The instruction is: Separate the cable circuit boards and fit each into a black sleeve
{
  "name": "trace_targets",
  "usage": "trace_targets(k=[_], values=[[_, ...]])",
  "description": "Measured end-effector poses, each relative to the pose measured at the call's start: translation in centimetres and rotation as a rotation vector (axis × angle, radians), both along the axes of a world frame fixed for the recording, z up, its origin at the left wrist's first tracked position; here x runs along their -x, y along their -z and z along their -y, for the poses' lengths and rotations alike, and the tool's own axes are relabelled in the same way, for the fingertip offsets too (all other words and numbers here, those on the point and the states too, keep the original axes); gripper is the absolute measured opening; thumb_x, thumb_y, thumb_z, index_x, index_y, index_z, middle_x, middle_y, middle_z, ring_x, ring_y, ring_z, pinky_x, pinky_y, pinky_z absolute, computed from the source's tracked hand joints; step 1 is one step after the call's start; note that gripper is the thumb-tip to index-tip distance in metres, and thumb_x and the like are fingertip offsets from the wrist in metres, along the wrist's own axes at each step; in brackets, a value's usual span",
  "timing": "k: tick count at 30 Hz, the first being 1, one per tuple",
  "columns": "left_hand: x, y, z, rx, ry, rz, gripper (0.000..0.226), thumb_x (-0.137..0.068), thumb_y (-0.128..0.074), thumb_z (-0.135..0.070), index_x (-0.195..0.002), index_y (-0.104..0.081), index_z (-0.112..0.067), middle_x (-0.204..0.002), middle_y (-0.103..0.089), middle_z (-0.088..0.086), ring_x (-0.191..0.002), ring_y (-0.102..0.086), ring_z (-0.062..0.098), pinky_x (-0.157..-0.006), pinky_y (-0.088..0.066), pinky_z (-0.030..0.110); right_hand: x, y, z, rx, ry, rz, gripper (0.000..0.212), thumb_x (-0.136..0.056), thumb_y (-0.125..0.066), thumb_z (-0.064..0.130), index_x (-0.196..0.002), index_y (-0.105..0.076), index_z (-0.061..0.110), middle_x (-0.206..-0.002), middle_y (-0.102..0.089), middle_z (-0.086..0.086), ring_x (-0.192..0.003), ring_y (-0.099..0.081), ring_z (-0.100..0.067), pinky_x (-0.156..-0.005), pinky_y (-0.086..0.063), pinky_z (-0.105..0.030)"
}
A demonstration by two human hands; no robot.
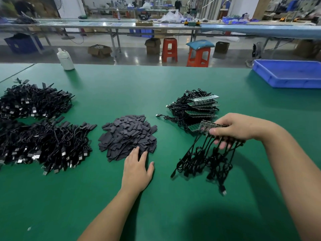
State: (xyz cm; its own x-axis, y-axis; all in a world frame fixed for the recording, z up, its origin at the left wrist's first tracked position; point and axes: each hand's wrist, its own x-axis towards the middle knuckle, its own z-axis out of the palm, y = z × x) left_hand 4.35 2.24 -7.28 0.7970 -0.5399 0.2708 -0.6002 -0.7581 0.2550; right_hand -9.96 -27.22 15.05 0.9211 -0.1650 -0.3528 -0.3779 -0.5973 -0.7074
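Note:
My right hand (238, 127) grips a joined strip of circuit boards (207, 126) lifted above the green table (173, 206); its black USB cables (205, 160) dangle below and look blurred. Behind it lies a stack of more board strips with cables (194, 108). A heap of flat black sleeves (128, 136) sits in the middle. My left hand (137, 169) lies flat with straight fingers, fingertips touching the near edge of the sleeve heap.
Two large piles of cables with sleeved ends (34, 101) (45, 145) fill the left side. A white bottle (65, 59) stands at the far left edge, a blue tray (288, 73) at the far right. Stools and boxes stand beyond the table.

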Motion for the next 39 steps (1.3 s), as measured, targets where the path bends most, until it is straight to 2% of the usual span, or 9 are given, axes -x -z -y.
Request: trace_targets(k=[2,6,10,12,14,17,21,29,39], values=[[0.1,-0.1,0.0,0.022,0.007,0.027,0.053,-0.094,-0.053,-0.046,-0.138,-0.054,-0.018,-0.152,-0.038,0.016,-0.14,-0.033,0.031,-0.116,-0.028,0.045,0.6,0.0,0.0,-0.044,-0.028,-0.093,0.04,-0.087,-0.064,0.043,-0.096,-0.064,0.004,-0.075,-0.075,-0.004,-0.076,-0.075,-0.03,-0.054,-0.057,-0.028],[0.4,-0.6,-0.1,0.078,0.111,0.188,0.047,-0.087,-0.066,-0.027,-0.132,-0.06,-0.013,-0.142,-0.049,0.017,-0.131,-0.044,0.031,-0.112,-0.032,0.047,1.3,0.6,0.3,-0.004,-0.098,-0.156,0.058,-0.08,-0.068,0.057,-0.093,-0.062,0.001,-0.072,-0.064,-0.003,-0.081,-0.076,-0.025,-0.061,-0.053,-0.021],[2.8,-3.0,0.9,0.124,0.357,0.243,0.048,-0.08,-0.068,-0.016,-0.127,-0.063,-0.014,-0.125,-0.064,0.004,-0.112,-0.055,0.02,-0.094,-0.047,0.041,1.2,0.5,-0.4,0.157,-0.202,-0.121,0.026,-0.088,-0.063,0.05,-0.088,-0.06,0.025,-0.072,-0.065,0.025,-0.072,-0.066,0.01,-0.061,-0.046,-0.006],[5.0,-5.7,3.4,0.299,0.416,0.012,0.041,-0.09,-0.059,-0.025,-0.13,-0.06,-0.017,-0.123,-0.065,-0.004,-0.112,-0.054,0.011,-0.099,-0.047,0.034,0.8,0.5,-1.0,0.341,-0.247,-0.095,0.027,-0.093,-0.061,0.049,-0.11,-0.063,0.027,-0.099,-0.067,0.028,-0.094,-0.062,0.008,-0.085,-0.048,-0.014],[6.8,-9.0,6.3,0.48,0.377,-0.386,0.045,-0.094,-0.047,-0.045,-0.135,-0.054,-0.03,-0.125,-0.063,-0.014,-0.114,-0.054,0.001,-0.1,-0.042,0.021,0.2,0.3,-1.6,0.42,-0.263,-0.081,0.036,-0.096,-0.059,0.046,-0.122,-0.062,0.021,-0.118,-0.066,0.013,-0.107,-0.061,-0.009,-0.1,-0.046,-0.032],[8.3,-12.2,9.6,0.667,0.35,-0.655,0.022,-0.09,-0.051,-0.05,-0.11,-0.058,-0.056,-0.096,-0.07,-0.015,-0.09,-0.063,0.003,-0.085,-0.05,0.018,-0.5,0.4,-2.5,0.432,-0.291,-0.043,0.024,-0.098,-0.056,0.042,-0.098,-0.064,0.02,-0.089,-0.068,0.001,-0.08,-0.059,-0.02,-0.08,-0.048,-0.036],[7.4,-13.4,10.7,0.708,0.249,-0.73,0.012,-0.096,-0.055,-0.023,-0.091,-0.066,-0.022,-0.078,-0.073,-0.002,-0.074,-0.072,0.013,-0.074,-0.059,0.045,-0.8,0.6,-3.1,0.483,-0.221,0.047,0.033,-0.101,-0.049,0.041,-0.082,-0.06,0.017,-0.068,-0.054,0.005,-0.063,-0.046,-0.013,-0.062,-0.039,-0.031],[6.8,-13.8,10.7,0.677,0.174,-0.622,0.018,-0.096,-0.058,-0.018,-0.08,-0.065,-0.022,-0.069,-0.072,0.0,-0.065,-0.072,0.005,-0.063,-0.062,0.041,-1.5,2.6,-4.9,0.667,-0.031,0.279,0.026,-0.096,-0.054,0.037,-0.072,-0.062,0.035,-0.063,-0.06,0.01,-0.066,-0.055,-0.012,-0.067,-0.051,-0.034],[7.2,-14.3,10.9,0.561,0.078,-0.4,0.018,-0.096,-0.055,-0.027,-0.091,-0.069,-0.017,-0.075,-0.072,0.0,-0.072,-0.069,0.017,-0.07,-0.055,0.039,-1.8,3.3,-6.0,0.68,0.129,0.263,0.037,-0.097,-0.053,0.04,-0.061,-0.057,0.031,-0.057,-0.057,0.008,-0.061,-0.054,-0.012,-0.051,-0.035,-0.027]])
